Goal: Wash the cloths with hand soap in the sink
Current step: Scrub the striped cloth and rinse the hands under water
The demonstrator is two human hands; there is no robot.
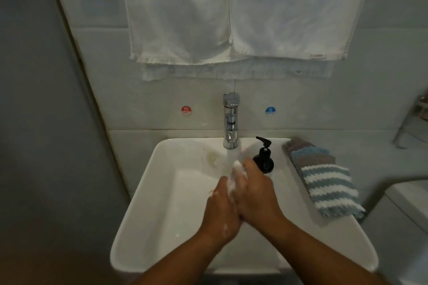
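We scrub, mid-frame.
Left hand (pixel 222 206) and right hand (pixel 257 194) curl round a soapy wad (pixel 236 168) (cloth? unclear) under the tap (pixel 231 120).

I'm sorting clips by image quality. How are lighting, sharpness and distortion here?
Head view: dim, flat light, darkest along the left wall; wide-angle distortion bows the sink rim; the left hand, right hand and the white soapy mass between them look slightly soft; the water under the faucet is a smear; mild glare on its chrome.
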